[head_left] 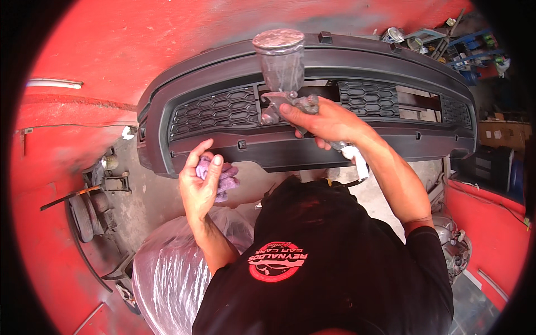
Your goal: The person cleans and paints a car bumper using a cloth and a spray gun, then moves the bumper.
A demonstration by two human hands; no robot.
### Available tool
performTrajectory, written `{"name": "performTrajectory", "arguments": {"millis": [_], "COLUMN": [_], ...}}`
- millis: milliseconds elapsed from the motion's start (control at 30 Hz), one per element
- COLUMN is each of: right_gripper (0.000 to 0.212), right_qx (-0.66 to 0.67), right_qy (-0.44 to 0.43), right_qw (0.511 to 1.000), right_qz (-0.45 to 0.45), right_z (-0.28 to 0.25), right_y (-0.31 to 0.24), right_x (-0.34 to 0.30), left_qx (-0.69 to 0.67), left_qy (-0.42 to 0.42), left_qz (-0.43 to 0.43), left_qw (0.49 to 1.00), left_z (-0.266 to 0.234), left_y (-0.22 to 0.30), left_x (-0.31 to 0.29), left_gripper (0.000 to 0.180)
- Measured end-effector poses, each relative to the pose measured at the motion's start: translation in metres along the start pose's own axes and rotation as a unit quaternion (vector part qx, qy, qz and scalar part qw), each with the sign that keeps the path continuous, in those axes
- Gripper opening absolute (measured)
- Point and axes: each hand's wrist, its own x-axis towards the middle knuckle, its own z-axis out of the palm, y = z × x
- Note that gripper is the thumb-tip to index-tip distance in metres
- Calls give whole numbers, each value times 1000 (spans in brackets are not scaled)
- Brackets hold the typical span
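My right hand (324, 121) is closed round a paint spray gun (283, 105), whose clear cup with a metal-looking lid (279, 53) stands up above it. The gun is in front of a dark car bumper (223, 62) with honeycomb grilles, and it hides part of the middle. A white piece (357, 162) shows at the lower end of the gun's handle. To the left, my left hand (200, 187) has its fingers curled over a crumpled purple cloth (225, 177). That hand is just below the bumper's lower left edge, apart from the gun.
Plastic sheeting (173, 273) covers something at the lower left. Tires (84, 218) and metal parts lie by the red wall (89, 145). Shelves with cans and bottles (474, 53) are at the far right. A metal tank-like object (451, 240) stands at my right.
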Motion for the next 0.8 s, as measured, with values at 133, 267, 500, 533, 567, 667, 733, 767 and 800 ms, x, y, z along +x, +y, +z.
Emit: {"name": "performTrajectory", "arguments": {"millis": [133,267,500,533,567,667,733,767,800], "right_gripper": [75,69,54,54,55,60,66,65,64], "right_qx": [-50,-81,-70,-51,-24,34,68,103,111], "right_qy": [17,5,125,127,140,177,265,302,343], "right_qw": [998,997,989,990,989,983,961,947,931], "right_qz": [20,18,-39,-38,-48,23,41,47,63], "right_z": [22,31,13,5,-1,-37,-63,-74,-83], "right_y": [-3,-15,-6,-2,4,21,51,63,73], "right_x": [19,17,5,-1,-8,-48,-74,-88,-102], "left_qx": [3,7,-51,-95,-80,-55,-11,-14,-15], "left_qy": [3,29,29,17,21,23,4,-2,-8], "left_qz": [33,38,26,17,26,50,92,98,98], "left_qw": [999,999,998,995,996,997,996,995,995], "left_z": [0,-2,4,6,3,1,6,9,12], "left_y": [8,6,-1,1,-3,-8,-13,-9,-3], "left_x": [6,6,2,1,1,6,17,19,21], "left_gripper": [36,35,33,33,32,32,32,32,32]}}
